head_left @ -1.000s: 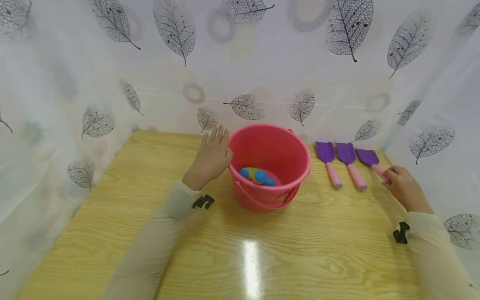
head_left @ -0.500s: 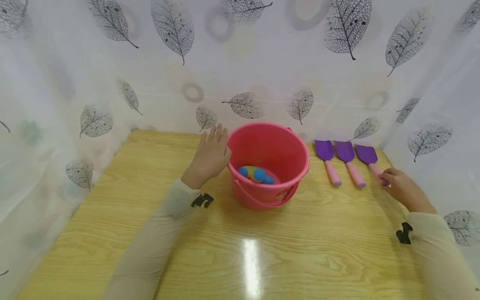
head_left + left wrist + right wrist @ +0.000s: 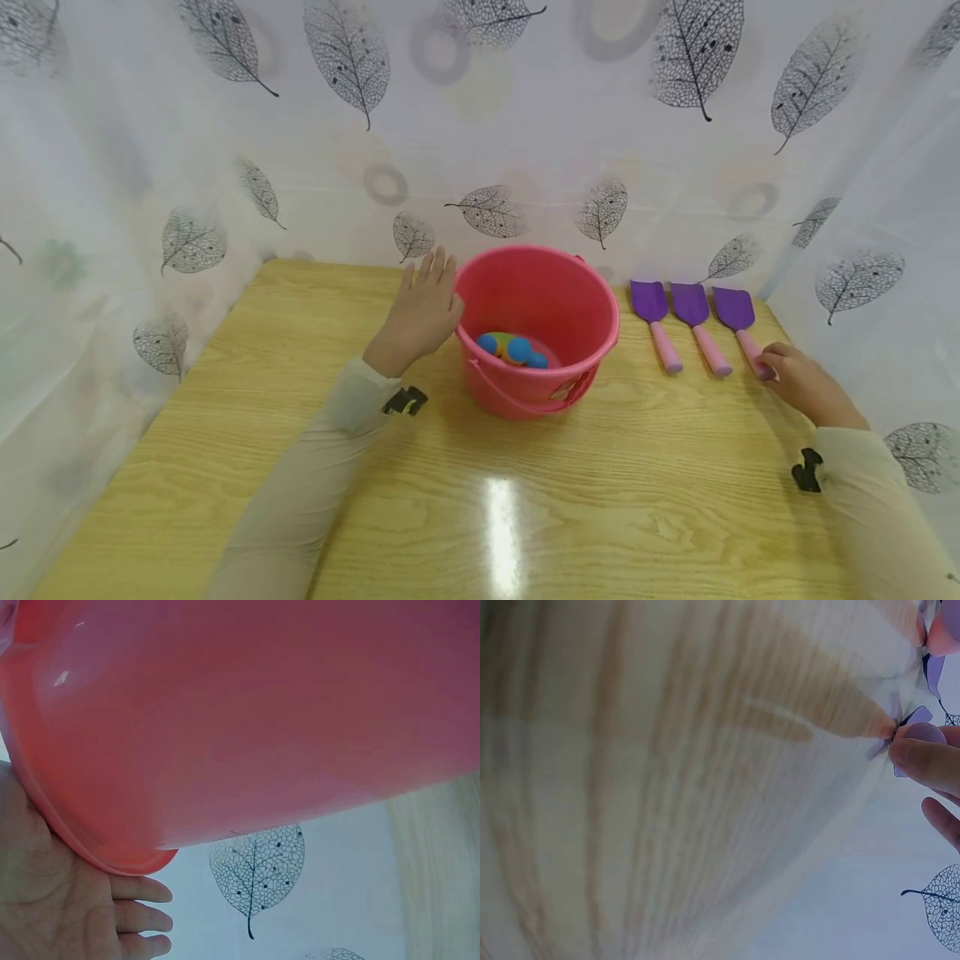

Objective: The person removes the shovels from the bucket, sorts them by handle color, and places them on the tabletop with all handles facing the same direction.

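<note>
As a person reaches both arms over a wooden tabletop (image 3: 600,500), the left hand (image 3: 416,321) lies at the left side of a pink bucket (image 3: 540,308), palm against its rim or just beside it, fingers straight and gripping nothing. Blue and yellow toys (image 3: 519,350) sit at the bottom of the bucket. Well to the right, near the back edge, three purple-bladed shovels with pink handles lie in a row, blades pointing away: a left shovel (image 3: 649,302), a middle shovel (image 3: 691,305) and a right shovel (image 3: 735,310). The right hand (image 3: 810,385) pinches the end of the right shovel's handle between thumb and fingers.

The step in hand seems to be handling that shovel; I can't tell whether it is being picked up or set down. A light pinch should suit small adjustments, but lifting would be steadier gripped nearer the handle's middle, with the blade clear of its neighbour.
</note>
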A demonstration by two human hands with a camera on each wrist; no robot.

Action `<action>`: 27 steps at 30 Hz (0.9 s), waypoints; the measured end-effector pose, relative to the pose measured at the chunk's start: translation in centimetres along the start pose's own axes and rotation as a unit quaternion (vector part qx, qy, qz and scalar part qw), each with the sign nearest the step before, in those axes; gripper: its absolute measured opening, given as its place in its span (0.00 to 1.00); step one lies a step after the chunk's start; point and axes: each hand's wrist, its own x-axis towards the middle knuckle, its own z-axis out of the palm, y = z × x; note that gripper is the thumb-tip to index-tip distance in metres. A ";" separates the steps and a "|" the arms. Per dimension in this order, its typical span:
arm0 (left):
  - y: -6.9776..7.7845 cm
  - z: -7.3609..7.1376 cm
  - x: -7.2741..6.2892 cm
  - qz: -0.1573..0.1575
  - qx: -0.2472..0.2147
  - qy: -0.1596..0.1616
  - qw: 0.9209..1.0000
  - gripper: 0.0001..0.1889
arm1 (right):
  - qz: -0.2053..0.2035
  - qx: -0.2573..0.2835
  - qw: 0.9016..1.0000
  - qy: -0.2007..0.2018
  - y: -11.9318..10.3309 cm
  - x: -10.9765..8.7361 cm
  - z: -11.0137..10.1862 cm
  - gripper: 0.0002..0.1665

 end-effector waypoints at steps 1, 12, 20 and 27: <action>0.0 0.0 0.0 0.000 -0.001 0.000 1.000 0.32 | -0.001 0.001 1.000 0.001 0.0 0.0 0.0 0.20; 0.1 0.2 0.1 0.000 0.004 0.001 1.000 0.32 | 0.024 -0.027 0.998 -0.050 -0.3 0.2 -0.8 0.21; 0.0 0.3 0.1 0.003 0.005 0.005 1.000 0.32 | 0.072 -0.070 0.990 -0.104 -1.8 2.3 -2.9 0.30; -0.1 0.3 0.1 0.006 0.011 0.006 1.000 0.32 | 0.133 -0.061 0.975 -0.169 -4.2 5.9 -5.1 0.32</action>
